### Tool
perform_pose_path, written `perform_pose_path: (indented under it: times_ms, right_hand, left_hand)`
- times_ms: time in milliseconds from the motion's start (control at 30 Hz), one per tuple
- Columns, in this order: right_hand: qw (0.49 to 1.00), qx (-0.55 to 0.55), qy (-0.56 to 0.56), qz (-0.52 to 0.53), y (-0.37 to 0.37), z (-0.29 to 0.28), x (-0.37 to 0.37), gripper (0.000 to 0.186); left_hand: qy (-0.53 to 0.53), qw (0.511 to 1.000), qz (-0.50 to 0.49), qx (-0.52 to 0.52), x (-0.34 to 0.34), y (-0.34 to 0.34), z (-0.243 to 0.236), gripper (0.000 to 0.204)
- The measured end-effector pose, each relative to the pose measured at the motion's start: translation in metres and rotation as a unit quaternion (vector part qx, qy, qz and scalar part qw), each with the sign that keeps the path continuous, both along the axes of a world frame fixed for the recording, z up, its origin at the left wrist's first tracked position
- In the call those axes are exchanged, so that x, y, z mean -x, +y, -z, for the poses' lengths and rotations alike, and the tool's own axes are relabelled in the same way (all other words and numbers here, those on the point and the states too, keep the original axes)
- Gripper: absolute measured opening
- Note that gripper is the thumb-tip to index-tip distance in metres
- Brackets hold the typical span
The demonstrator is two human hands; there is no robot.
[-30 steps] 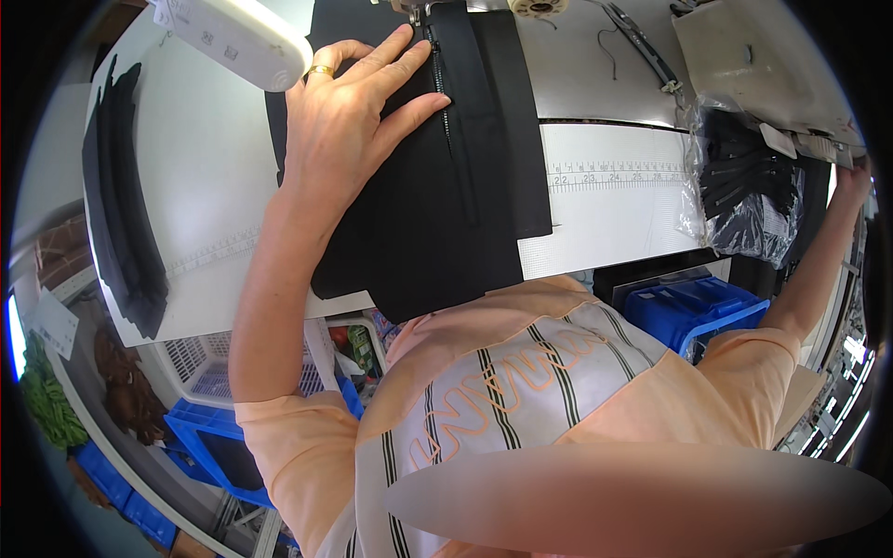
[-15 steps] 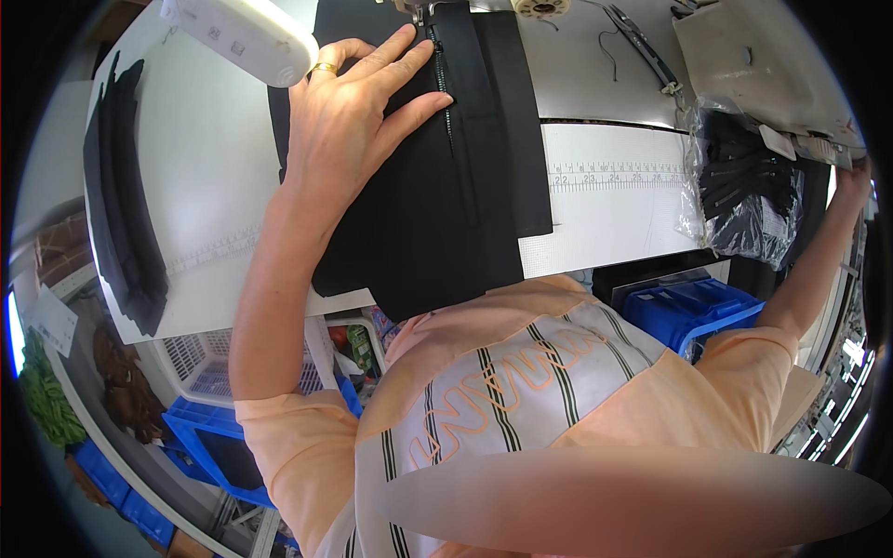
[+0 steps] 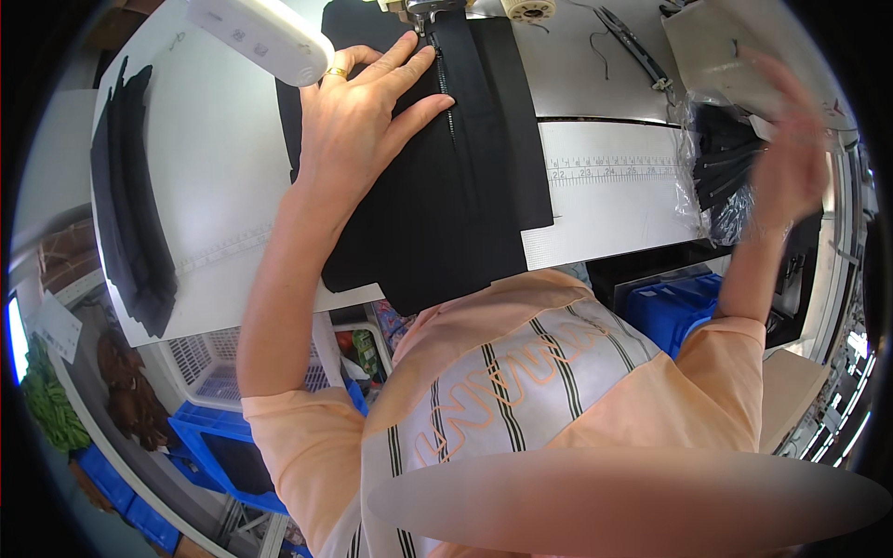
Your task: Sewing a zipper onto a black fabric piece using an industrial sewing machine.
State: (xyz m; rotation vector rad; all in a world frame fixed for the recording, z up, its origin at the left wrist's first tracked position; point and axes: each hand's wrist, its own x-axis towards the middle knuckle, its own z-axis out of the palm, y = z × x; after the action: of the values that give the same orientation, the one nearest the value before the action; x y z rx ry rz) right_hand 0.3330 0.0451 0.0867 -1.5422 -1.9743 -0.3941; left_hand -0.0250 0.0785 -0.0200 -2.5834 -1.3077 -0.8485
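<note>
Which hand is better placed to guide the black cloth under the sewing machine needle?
Left. The left hand lies flat on the black fabric beside the zipper. The right hand is blurred, off by the clear plastic bag.

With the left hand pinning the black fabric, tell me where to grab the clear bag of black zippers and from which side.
Take the clear bag of black zippers at its upper neck, coming from the right, probably best. The right hand is raised beside it there, blurred. The bag's lower end hangs over the table edge, so a grip low down looks less steady. The left hand lies flat on the black fabric.
</note>
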Motion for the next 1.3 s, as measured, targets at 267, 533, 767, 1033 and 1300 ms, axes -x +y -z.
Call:
perform_pose_path:
  times_ms: [267, 533, 767, 1033, 1300]
  right_hand:
    - [0.95, 0.017, -0.006, -0.313, 0.075, 0.119, 0.14, 0.041]
    - [0.941, 0.101, -0.058, -0.319, 0.063, 0.097, 0.137, 0.048]
    - [0.949, 0.037, -0.048, -0.31, 0.068, 0.113, 0.141, 0.043]
    - [0.956, 0.018, -0.062, -0.285, 0.066, 0.11, 0.142, 0.043]
    - [0.892, 0.143, 0.358, -0.235, 0.07, 0.065, 0.112, 0.028]
  left_hand:
    - [-0.013, 1.0, 0.004, 0.015, 0.0, 0.0, 0.0, 0.043]
    - [-0.012, 1.0, 0.013, 0.006, 0.001, 0.001, 0.0, 0.043]
    - [-0.026, 0.999, 0.017, 0.012, 0.0, 0.001, -0.003, 0.041]
    - [-0.025, 0.998, -0.003, 0.055, -0.003, 0.001, -0.005, 0.044]
    - [-0.017, 0.992, -0.019, 0.124, -0.002, 0.001, -0.005, 0.049]
